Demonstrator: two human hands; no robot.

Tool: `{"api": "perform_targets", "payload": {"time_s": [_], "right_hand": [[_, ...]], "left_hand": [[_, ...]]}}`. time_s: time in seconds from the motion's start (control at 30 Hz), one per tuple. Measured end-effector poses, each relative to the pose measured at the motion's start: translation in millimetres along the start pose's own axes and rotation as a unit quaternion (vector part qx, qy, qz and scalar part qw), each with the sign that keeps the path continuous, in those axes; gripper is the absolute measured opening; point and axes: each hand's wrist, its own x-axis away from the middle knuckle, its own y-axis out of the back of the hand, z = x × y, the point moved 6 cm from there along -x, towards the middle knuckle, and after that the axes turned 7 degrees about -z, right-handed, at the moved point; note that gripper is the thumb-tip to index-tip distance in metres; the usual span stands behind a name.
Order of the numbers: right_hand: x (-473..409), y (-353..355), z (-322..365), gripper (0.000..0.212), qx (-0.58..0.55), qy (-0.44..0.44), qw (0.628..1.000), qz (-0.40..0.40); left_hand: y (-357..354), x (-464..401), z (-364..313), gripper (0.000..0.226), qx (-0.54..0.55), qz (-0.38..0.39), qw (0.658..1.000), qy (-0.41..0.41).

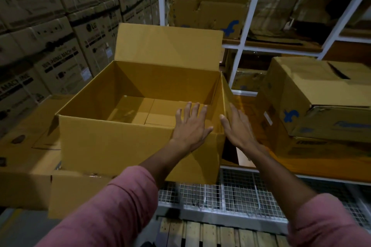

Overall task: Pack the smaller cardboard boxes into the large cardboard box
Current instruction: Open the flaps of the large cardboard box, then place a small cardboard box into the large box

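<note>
The large cardboard box (112,142) stands open in front of me, its back flap upright and its right flap on edge. Smaller cardboard boxes (160,114) lie flat on its floor, toward the near right. My left hand (190,124) reaches over the near rim into the box, fingers spread, palm down over those small boxes. My right hand (236,128) is at the box's right wall, fingers extended along the outside of the right flap (225,94), thumb toward the corner. Neither hand grips anything.
Stacked appliance cartons (50,46) fill the left wall. A white metal rack (247,32) holds worn boxes behind. Two printed cartons (321,102) sit at the right. A wire-mesh platform (230,192) and a wooden pallet (210,232) lie below. Flattened cardboard (26,146) lies left.
</note>
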Motion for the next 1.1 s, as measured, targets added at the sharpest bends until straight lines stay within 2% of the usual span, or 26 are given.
{"api": "perform_targets", "payload": {"time_s": [0.23,0.57,0.73,0.9,0.97,1.1], "right_hand": [[-36.0,40.3,-0.5,0.070,0.017,0.065,0.994,-0.085],[-101.8,126.6,-47.8,0.071,0.070,0.061,0.984,-0.152],[-125.6,170.8,-100.9,0.073,0.091,0.034,0.981,-0.170],[-150.6,213.2,-179.5,0.071,0.090,0.000,0.984,-0.153],[-160.9,229.2,-219.9,0.066,0.088,-0.017,0.987,-0.134],[-178.9,260.7,-303.0,0.071,0.114,-0.045,0.989,-0.089]], "left_hand": [[-5.1,-56.5,-46.2,0.068,0.033,-0.018,0.998,-0.049],[-7.0,-165.6,-121.1,0.071,0.081,-0.022,0.989,-0.118],[-6.7,-203.6,-177.9,0.072,0.117,-0.009,0.982,-0.145],[-28.0,-240.2,-241.6,0.071,0.124,0.051,0.982,-0.134],[-41.4,-256.8,-269.8,0.071,0.121,0.077,0.984,-0.106],[-66.9,-285.6,-324.3,0.073,0.120,0.110,0.986,-0.028]]}}
